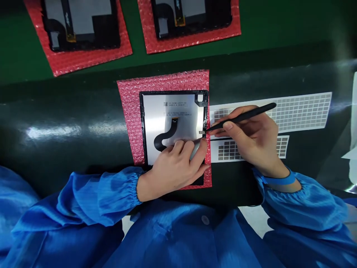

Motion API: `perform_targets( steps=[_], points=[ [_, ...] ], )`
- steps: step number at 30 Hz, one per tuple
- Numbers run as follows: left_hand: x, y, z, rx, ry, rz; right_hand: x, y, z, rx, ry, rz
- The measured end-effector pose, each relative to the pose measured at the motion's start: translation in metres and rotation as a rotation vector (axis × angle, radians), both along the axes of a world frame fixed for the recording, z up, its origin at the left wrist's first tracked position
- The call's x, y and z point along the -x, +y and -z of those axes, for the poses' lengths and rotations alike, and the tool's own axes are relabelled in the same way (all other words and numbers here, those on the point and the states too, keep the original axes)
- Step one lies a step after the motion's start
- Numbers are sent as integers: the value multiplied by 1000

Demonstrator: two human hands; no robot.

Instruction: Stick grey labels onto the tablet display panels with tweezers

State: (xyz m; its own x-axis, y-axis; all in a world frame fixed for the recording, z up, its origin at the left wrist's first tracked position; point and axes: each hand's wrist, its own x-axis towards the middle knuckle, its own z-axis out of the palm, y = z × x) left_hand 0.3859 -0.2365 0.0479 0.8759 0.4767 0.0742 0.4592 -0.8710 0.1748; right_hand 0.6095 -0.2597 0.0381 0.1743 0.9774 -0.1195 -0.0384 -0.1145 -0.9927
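A display panel [184, 108] with a black frame and silvery back lies on a red bubble-wrap sheet [129, 123]. My left hand [181, 160] rests across its lower part, fingers bent and somewhat apart, with the index fingertip at the right edge. A curved black flex cable [170, 136] runs partly under that hand. Held like a pen in my right hand [253, 137] are black tweezers [245, 116]. Their tip touches the panel's right edge beside a small grey piece [202, 132]. Whether the tips grip that piece is too small to tell.
White sheets of small grey stickers, a larger one [304, 111] and a smaller one [282, 147], lie to the right, partly beneath my right hand. Two similar panels, left [106, 31] and right [217, 15], lie on red bubble wrap at the back of the dark green table.
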Motion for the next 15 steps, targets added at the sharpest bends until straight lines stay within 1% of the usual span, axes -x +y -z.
perform_targets(
  steps=[9,15],
  points=[
    [0,0,0,16,19,0,1,-1,-1,-4,-57,12],
    [0,0,0,3,15,-8,1,-1,-2,46,-71,14]
  ],
)
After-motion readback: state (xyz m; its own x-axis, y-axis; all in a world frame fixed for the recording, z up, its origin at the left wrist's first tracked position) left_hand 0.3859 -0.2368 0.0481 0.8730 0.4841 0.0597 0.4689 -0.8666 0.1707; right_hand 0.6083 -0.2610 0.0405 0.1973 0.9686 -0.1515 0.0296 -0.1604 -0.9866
